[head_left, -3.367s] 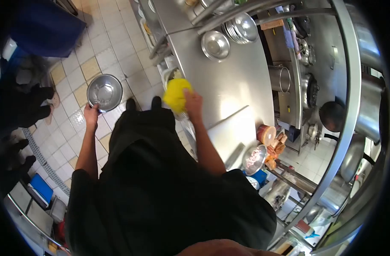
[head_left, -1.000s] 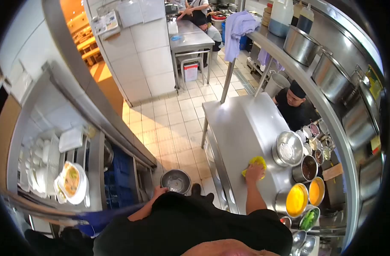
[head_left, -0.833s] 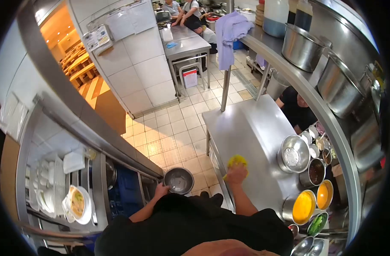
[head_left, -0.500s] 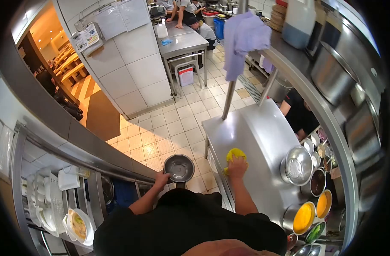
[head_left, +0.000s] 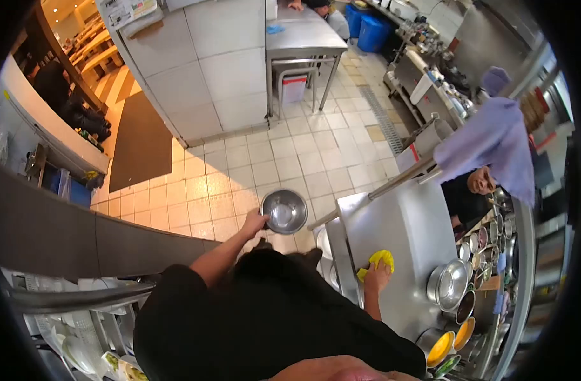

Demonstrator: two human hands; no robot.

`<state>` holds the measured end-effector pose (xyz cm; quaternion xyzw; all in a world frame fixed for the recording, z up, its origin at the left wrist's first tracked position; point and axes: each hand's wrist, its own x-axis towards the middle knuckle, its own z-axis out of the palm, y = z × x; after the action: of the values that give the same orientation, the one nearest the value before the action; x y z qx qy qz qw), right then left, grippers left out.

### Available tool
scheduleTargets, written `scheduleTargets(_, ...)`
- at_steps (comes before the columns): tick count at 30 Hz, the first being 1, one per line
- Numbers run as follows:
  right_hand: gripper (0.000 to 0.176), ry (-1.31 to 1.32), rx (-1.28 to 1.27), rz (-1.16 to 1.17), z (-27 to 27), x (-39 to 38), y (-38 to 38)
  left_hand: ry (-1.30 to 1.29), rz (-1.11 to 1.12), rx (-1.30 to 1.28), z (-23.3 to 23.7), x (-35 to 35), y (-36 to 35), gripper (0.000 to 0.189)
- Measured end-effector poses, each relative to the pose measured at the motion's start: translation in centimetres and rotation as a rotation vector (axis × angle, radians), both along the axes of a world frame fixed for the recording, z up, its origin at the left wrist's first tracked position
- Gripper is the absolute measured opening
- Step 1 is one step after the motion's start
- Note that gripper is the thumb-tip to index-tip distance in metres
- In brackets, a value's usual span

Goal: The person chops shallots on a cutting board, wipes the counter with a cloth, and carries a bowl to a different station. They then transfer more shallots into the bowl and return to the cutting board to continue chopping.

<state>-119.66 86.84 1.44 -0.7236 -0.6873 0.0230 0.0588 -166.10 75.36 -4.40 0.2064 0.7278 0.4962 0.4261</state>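
Observation:
A round steel bowl (head_left: 284, 211) hangs over the tiled floor, its rim gripped by my left hand (head_left: 255, 223). The bowl looks empty and its open side faces up. On the steel counter (head_left: 398, 222), my right hand (head_left: 378, 277) is closed on a yellow cloth (head_left: 382, 259), which lies bunched at the fingers near the counter's left edge. Steel bowls (head_left: 451, 284) stand on the counter to the right of that hand.
Pots with orange contents (head_left: 441, 348) stand at the lower right. Behind the counter is a person (head_left: 465, 200). A purple cloth (head_left: 487, 143) hangs on the shelf frame. A steel table (head_left: 303, 39) stands ahead, and shelves with dishes (head_left: 81, 343) are at lower left.
The view has swung round and shifted. My left hand holds the bowl farther out from my body. My right hand and the yellow cloth appear lower and farther right in the view.

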Motion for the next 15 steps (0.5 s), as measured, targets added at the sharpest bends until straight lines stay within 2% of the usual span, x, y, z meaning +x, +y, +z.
scheduleTargets(1, 0.048, 0.006, -0.058, -0.039, 2.0, -1.2, -0.4, 0.094, -0.033, -0.022, 0.7, -1.0, 0.6, 0.028)
scheduleTargets(3, 0.048, 0.026, -0.163, -0.043, 2.9, -1.4, 0.1, -0.199, 0.105, -0.012, 3.6, -2.3, 2.4, 0.025)
scheduleTargets(5, 0.047, 0.070, -0.264, 0.033, 1.8, 0.1, 2.0, -0.254, 0.138, -0.020, 3.3, -3.9, 4.0, 0.025)
scheduleTargets(7, 0.047, 0.074, -0.288, -0.088, 1.5, -0.5, 3.0, -0.354, 0.162, 0.018, 3.0, -5.7, 5.3, 0.025)
scheduleTargets(11, 0.050, -0.023, -0.357, -0.213, 1.4, -1.5, 3.2, -0.360, 0.179, -0.058, 0.5, -9.7, 8.7, 0.026)
scheduleTargets(15, 0.048, -0.048, -0.342, -0.204, -2.9, 1.0, 3.2, -0.284, 0.164, -0.157, 1.6, -14.1, 13.3, 0.025)
